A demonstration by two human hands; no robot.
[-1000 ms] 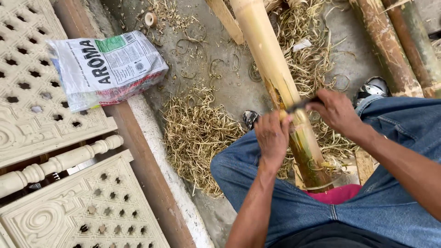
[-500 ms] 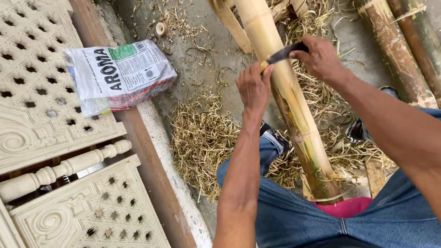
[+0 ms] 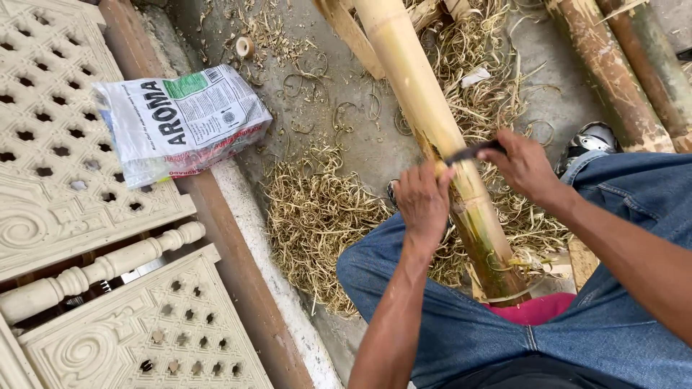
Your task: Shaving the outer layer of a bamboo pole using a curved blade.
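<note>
A thick yellow bamboo pole (image 3: 422, 108) runs from the top of the view down between my knees, its lower end resting near a pink cloth (image 3: 537, 308). A dark curved blade (image 3: 472, 153) lies across the pole. My left hand (image 3: 424, 203) grips one end of the blade on the pole's left side. My right hand (image 3: 525, 167) grips the other end on the right side. Curly bamboo shavings (image 3: 317, 216) are heaped on the concrete under and beside the pole.
A printed plastic bag (image 3: 180, 122) lies on a low ledge at left, next to cream-coloured carved lattice panels (image 3: 58, 137) and a turned baluster (image 3: 101, 270). More bamboo poles (image 3: 613, 72) lie at upper right. A shoe (image 3: 591, 138) shows beside my right knee.
Both hands and the blade went up the pole, then came back down toward me. The view also shifted slightly.
</note>
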